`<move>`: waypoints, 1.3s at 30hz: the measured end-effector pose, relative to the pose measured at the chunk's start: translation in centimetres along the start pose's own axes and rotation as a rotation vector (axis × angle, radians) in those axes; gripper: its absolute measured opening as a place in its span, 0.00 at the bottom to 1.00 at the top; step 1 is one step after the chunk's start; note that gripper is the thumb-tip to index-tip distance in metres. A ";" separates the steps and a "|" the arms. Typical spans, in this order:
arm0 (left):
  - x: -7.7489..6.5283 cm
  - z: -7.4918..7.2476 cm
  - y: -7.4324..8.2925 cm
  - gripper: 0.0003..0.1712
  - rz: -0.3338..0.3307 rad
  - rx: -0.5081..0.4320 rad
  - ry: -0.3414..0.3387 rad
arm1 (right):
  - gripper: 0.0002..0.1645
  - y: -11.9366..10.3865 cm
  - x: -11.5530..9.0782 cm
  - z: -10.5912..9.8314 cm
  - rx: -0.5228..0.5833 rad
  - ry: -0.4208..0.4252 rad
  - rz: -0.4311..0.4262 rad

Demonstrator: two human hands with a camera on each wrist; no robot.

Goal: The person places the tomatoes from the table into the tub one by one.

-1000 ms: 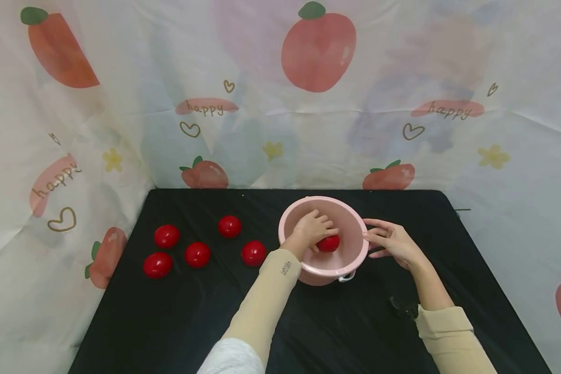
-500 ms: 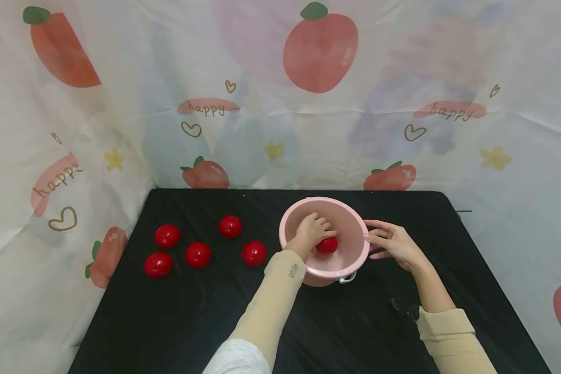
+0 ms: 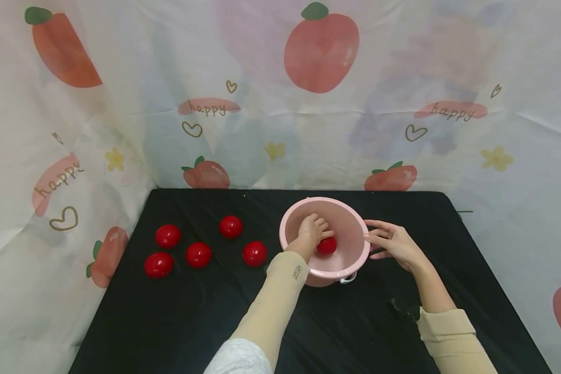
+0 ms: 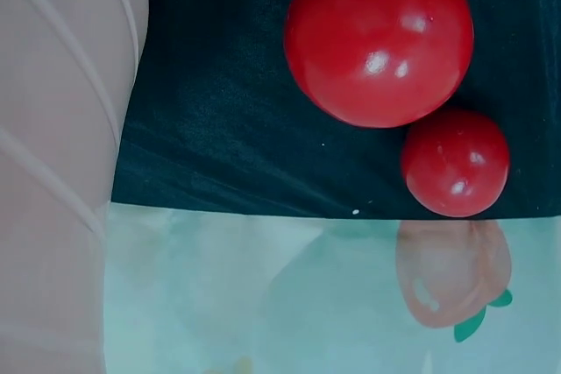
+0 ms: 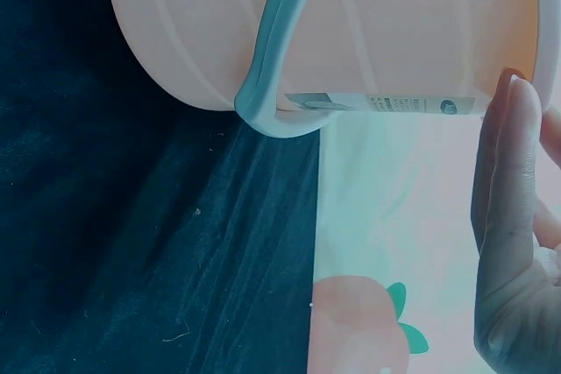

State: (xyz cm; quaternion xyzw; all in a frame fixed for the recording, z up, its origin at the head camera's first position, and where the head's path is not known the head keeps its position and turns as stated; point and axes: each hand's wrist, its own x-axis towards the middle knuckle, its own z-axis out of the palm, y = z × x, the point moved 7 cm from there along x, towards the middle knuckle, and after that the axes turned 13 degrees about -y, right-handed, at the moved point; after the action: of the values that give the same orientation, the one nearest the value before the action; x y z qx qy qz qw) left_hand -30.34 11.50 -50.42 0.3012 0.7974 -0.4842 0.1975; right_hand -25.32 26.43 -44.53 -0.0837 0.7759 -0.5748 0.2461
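Both grips are bare hands. The left grip [image 3: 312, 230], its visible fingers spread and nearly straight, reaches inside a round pink plastic bucket [image 3: 355, 248]. Partly behind those fingers, a glossy red ball [image 3: 326, 246] lies in the bucket; I cannot tell whether they touch it. The right grip [image 3: 393, 243] is unclenched, extended fingertips touching the bucket's right rim. Further left, five glossy red spheres [image 3: 198, 255] rest on the black cloth-covered counter [image 3: 177, 317]. Behind hangs a white fruit-printed curtain [image 3: 252, 62].
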 end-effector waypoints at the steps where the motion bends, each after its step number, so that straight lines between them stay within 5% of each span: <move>1: 0.0 0.0 0.0 0.44 -0.003 0.004 -0.002 | 0.37 0.0 0.0 0.0 -0.001 0.000 -0.002; 11: -0.4 -0.5 0.1 0.44 -0.001 0.009 0.077 | 0.36 0.2 0.0 0.0 -0.016 0.000 -0.019; 24: -2.1 -2.3 -0.5 0.48 0.034 -0.124 0.294 | 0.38 0.3 0.1 -0.1 -0.007 0.001 -0.004; 31: -4.5 -2.1 -2.4 0.47 0.034 -0.202 0.403 | 0.37 0.2 0.1 0.1 -0.014 0.007 0.001; 39: -8.1 -0.6 -6.4 0.45 0.013 -0.296 0.520 | 0.37 0.1 0.0 0.1 -0.004 0.011 0.003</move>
State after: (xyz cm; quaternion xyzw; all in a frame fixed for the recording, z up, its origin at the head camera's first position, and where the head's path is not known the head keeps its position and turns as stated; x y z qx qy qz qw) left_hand -28.71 7.42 -41.05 0.3880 0.8813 -0.2680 0.0316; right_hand -25.26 26.37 -44.68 -0.0797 0.7785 -0.5733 0.2426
